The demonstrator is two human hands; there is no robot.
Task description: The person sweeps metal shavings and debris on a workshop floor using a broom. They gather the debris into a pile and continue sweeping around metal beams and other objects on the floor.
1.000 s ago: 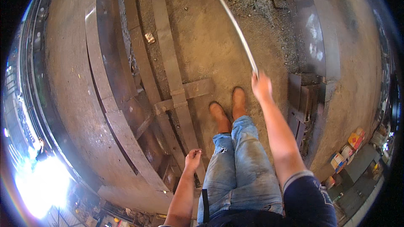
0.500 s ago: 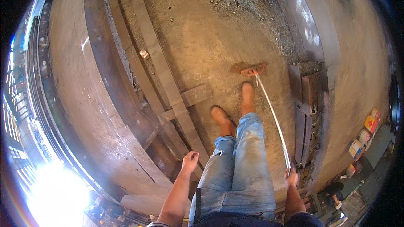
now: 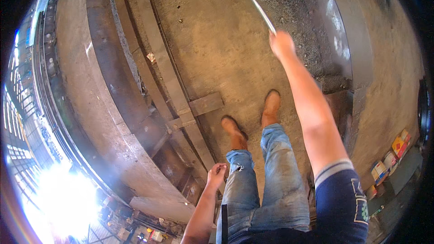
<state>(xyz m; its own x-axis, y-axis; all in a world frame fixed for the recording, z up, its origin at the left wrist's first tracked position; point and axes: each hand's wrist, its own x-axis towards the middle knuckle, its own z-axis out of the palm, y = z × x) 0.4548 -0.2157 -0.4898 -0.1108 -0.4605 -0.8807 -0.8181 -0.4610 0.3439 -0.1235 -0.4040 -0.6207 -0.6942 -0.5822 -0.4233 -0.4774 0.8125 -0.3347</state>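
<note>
My right hand [image 3: 282, 44], arm stretched far ahead, is closed round the long pale handle of a broom [image 3: 253, 1]. The handle slants up and left to the top edge, where the broom's head is mostly out of view. Low beside my left knee hangs my left hand [image 3: 217, 175], its fingers curled in and nothing visible in them. Under the broom lies the dusty brown floor [image 3: 217, 49], my two brown boots [image 3: 232, 126] standing on it.
Long steel beams [image 3: 165, 58] run along the left, with a short crosspiece [image 3: 206, 104] jutting toward my boots. A wide metal beam [image 3: 332, 22] edges the right side. Wiry debris [image 3: 296, 13] lies against it. Colourful packages [image 3: 400, 143] sit at far right.
My right hand has swung far forward from beside my right thigh, pushing the broom ahead until its head left the top of the view. My left hand has shifted slightly right.
</note>
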